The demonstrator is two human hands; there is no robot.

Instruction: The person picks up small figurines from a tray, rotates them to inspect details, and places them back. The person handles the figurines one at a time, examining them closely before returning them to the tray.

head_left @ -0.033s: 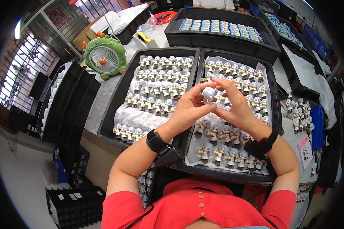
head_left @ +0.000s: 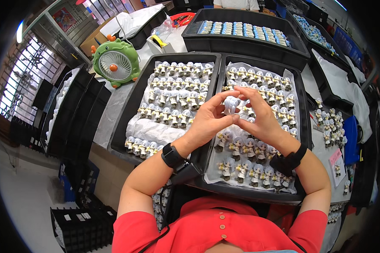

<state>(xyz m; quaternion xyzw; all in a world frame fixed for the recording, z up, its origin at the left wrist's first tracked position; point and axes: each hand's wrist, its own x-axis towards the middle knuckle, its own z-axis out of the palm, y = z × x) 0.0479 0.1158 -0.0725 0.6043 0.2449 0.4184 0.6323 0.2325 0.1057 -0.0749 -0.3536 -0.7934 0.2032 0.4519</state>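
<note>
Holding a small, smooth, pale-lilac figurine with a rounded head between the narrowed fingertips of both hands, the left hand and the right hand curve toward each other above the inner edges of two trays. The left tray and the right tray, both rigid black with raised rims, carry rows of light-haired figurines on creased white paper; far left stands a rounded green fan with a circular ribbed grille.

Pale piece between left grip and right grip
</note>
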